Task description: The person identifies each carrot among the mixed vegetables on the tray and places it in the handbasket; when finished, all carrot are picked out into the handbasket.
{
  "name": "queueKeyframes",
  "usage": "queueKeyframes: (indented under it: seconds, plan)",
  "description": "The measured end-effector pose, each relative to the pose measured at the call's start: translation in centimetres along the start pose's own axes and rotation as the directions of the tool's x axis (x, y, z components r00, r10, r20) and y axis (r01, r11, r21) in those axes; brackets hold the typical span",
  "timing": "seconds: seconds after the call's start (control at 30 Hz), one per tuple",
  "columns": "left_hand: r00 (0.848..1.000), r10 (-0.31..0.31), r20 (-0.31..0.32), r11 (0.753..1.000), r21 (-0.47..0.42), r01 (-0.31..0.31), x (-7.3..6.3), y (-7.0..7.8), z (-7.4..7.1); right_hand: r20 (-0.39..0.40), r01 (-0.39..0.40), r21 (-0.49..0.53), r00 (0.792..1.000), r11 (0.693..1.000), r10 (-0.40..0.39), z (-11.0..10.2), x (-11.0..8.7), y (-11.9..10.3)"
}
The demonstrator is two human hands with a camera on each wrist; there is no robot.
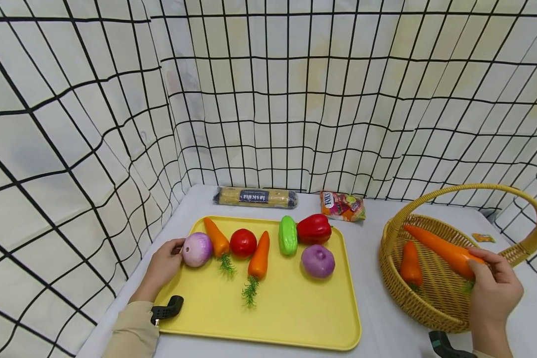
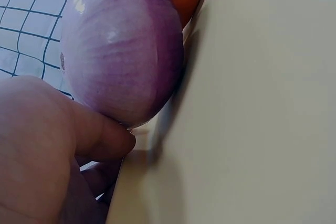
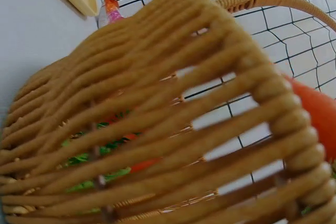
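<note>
In the head view my right hand pinches an orange toy carrot near its leafy end, over the wicker basket. A second carrot lies inside. The weave of the basket fills most of the right wrist view; part of the carrot shows beyond its rim, and that hand is hidden there. My left hand is at the left rim of the yellow tray, its fingertips against a purple-white onion. The left wrist view shows the thumb just under the onion.
On the tray are a tomato, two carrots, a green cucumber, a red pepper and a purple onion. Behind stand a pasta pack and a candy bag. The basket's tall handle arches above it; netted walls enclose the table.
</note>
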State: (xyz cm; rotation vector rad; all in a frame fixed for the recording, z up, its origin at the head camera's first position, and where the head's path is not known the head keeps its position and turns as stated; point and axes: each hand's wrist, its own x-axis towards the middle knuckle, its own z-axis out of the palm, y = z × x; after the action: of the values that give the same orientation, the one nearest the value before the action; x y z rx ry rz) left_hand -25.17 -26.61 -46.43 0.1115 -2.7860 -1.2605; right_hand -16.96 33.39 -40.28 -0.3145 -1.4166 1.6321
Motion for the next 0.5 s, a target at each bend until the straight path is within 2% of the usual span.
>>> queueKeyframes:
  seconds: [0.1, 0.27, 0.37, 0.43, 0.5]
  plan:
    - [1.000, 0.004, -0.001, 1.000, 0.002, -0.004, 0.17, -0.06, 0.02, 0.020, -0.079, -0.108, 0.996, 0.991, 0.082, 0.08, -0.11, 0.01]
    - [1.000, -0.001, -0.003, 1.000, 0.003, 0.001, 0.29, -0.11, 0.03, 0.063, -0.196, -0.270, 0.973, 0.943, 0.221, 0.30, -0.09, -0.12]
    - [1.000, -0.008, 0.000, 1.000, 0.007, 0.008, 0.25, -0.08, 0.02, 0.122, -0.225, -0.408, 0.947, 0.885, 0.297, 0.16, 0.07, -0.01]
    - [1.000, -0.008, 0.001, 1.000, 0.008, 0.008, 0.22, -0.08, 0.01, 0.170, -0.210, -0.526, 0.924, 0.824, 0.344, -0.06, 0.14, 0.19]
    - [1.000, 0.000, -0.002, 1.000, 0.008, 0.000, 0.17, -0.08, 0.02, 0.221, -0.161, -0.632, 0.901, 0.758, 0.375, -0.29, 0.18, 0.46]
